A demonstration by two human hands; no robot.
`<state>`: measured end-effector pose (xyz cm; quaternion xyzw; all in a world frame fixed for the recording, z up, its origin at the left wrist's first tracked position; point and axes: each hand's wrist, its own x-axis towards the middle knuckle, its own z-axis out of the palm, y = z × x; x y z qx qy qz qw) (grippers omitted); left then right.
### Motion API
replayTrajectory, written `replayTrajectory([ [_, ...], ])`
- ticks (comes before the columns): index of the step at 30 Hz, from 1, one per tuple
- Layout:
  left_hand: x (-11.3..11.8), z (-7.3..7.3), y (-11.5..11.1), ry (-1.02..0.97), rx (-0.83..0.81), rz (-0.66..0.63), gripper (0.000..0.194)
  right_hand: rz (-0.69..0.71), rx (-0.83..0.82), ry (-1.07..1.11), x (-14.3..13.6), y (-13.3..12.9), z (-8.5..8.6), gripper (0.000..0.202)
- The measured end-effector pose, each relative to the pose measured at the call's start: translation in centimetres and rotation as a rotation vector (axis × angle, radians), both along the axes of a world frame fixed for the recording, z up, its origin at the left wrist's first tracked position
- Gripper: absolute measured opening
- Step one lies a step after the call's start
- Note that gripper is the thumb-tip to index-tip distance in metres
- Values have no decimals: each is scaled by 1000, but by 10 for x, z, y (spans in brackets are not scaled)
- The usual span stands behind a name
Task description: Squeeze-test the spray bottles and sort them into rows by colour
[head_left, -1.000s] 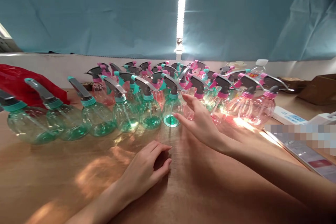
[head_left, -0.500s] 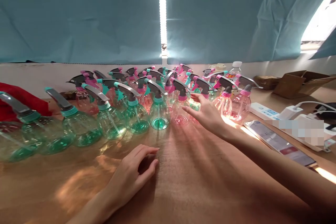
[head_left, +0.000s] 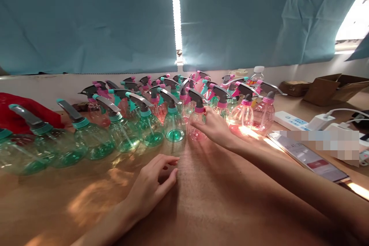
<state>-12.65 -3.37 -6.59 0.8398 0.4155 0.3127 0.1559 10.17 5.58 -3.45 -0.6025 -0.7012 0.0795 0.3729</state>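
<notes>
My right hand (head_left: 215, 127) is at the side of a pink spray bottle (head_left: 196, 127), its thumb in front of the body and its fingers by the pink collar, closed round it. Resting low over the wooden table (head_left: 219, 200), my left hand (head_left: 155, 180) has thumb and fingers apart and holds nothing. Just left of the pink bottle stands a green spray bottle (head_left: 174, 127). Several more green bottles line up to the left, and a clear pink bottle (head_left: 242, 117) stands to the right. Further rows of pink and green bottles are behind them.
On the right lie a phone (head_left: 309, 157) and a white power strip (head_left: 291, 120) with plugs and cables. An open cardboard box (head_left: 323, 91) stands at the back right. Red cloth (head_left: 25, 113) lies at the far left. A blue curtain (head_left: 115, 19) hangs behind.
My right hand has moved left onto the pink bottle and its fingers have closed round it. My left hand appears slightly further right and higher, and the view has shifted a little.
</notes>
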Motion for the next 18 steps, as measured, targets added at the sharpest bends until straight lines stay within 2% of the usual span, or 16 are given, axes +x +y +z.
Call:
replayTrajectory([
  [3,13,-3,0,-42,-42,77,21,64,2,-19,8,-30,2,45],
  [5,25,-6,0,-47,-48,109,38,112,0,-29,16,-55,3,42],
  [7,38,-6,-2,-36,-65,99,58,104,-11,-43,25,-79,4,39],
  [11,69,-4,-14,-18,-153,26,82,258,-9,-20,46,-115,11,34],
  [15,94,-4,-26,-47,-216,-29,80,428,-31,86,64,-130,25,19],
  [18,107,-7,-28,-74,-247,-60,79,429,-103,174,75,-130,32,27],
])
